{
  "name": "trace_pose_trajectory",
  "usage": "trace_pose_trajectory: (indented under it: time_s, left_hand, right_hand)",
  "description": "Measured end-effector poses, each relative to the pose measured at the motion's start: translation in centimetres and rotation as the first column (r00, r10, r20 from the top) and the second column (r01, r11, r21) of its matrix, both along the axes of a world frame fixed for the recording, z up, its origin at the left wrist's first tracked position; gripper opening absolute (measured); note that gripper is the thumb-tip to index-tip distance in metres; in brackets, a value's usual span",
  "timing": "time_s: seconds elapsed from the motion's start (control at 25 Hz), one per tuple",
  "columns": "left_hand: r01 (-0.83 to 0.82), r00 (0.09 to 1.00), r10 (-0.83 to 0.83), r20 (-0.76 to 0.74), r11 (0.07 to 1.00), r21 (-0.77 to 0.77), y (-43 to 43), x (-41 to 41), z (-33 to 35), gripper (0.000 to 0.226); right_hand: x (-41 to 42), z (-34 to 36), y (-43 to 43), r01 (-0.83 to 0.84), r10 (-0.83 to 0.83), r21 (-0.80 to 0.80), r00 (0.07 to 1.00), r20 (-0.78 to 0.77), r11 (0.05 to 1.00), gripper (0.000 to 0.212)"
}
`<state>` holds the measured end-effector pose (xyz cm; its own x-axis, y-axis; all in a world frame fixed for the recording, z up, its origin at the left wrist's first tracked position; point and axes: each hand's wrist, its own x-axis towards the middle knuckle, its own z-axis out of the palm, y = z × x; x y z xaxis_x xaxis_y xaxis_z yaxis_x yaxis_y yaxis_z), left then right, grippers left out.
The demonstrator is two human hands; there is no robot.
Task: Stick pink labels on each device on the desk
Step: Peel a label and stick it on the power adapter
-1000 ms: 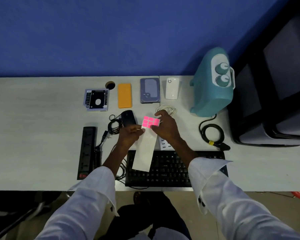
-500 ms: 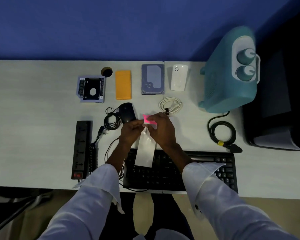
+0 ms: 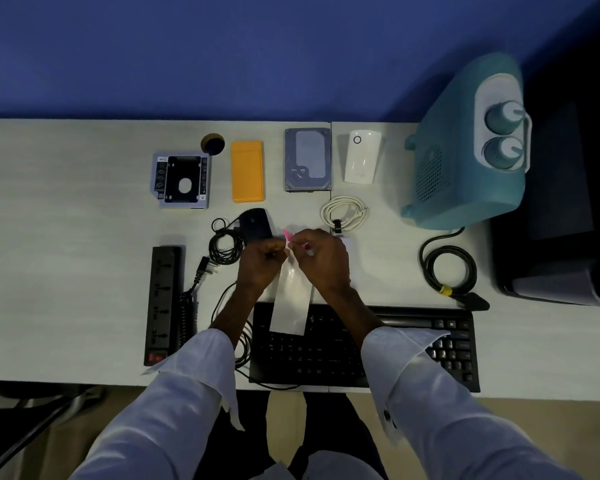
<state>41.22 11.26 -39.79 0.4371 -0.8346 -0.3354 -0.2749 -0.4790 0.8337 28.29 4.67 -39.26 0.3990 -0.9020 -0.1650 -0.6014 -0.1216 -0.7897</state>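
My left hand (image 3: 262, 259) and my right hand (image 3: 321, 259) meet above the desk, both pinching the top of a white label sheet (image 3: 290, 303) that hangs down over the black keyboard (image 3: 361, 344). Pink labels (image 3: 293, 239) show between the fingertips, mostly hidden by the fingers. Behind my hands lie a black mouse (image 3: 255, 223), a drive caddy (image 3: 182, 180), an orange case (image 3: 247, 171), a hard drive (image 3: 308, 161) and a white adapter (image 3: 361, 155).
A black power strip (image 3: 163, 303) lies at the left with coiled cable (image 3: 224, 245) beside it. A white cable coil (image 3: 345, 213) and a black cord coil (image 3: 447, 268) lie to the right. A teal heater (image 3: 465, 143) stands at the back right.
The pink end of the sheet has folded in between my fingers, so the flat grid of labels no longer shows. The view has shifted, and both hands stay together over the keyboard.
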Motion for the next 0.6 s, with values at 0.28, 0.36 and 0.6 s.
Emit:
trace_pose_trajectory:
  time_s: [0.28, 0.36, 0.6]
  left_hand:
    - [-0.204, 0.977, 0.209, -0.050, 0.974, 0.100, -0.7, -0.2, 0.6, 0.008]
    - [-0.218, 0.975, 0.220, -0.025, 0.973, 0.075, -1.0, -0.5, 1.2, 0.012]
    - [-0.085, 0.893, 0.106, 0.436, 0.994, -0.068, -1.1, -1.4, 1.5, 0.039]
  right_hand:
    - [0.5, 0.3, -0.1, 0.190, -0.276, 0.311, 0.924, 0.265, 0.931, 0.006]
    - [0.1, 0.6, -0.1, 0.224, -0.360, 0.411, 0.887, 0.290, 0.884, 0.009]
    - [-4.1, 1.2, -0.1, 0.348, -0.489, 0.466, 0.843, 0.224, 0.814, 0.015]
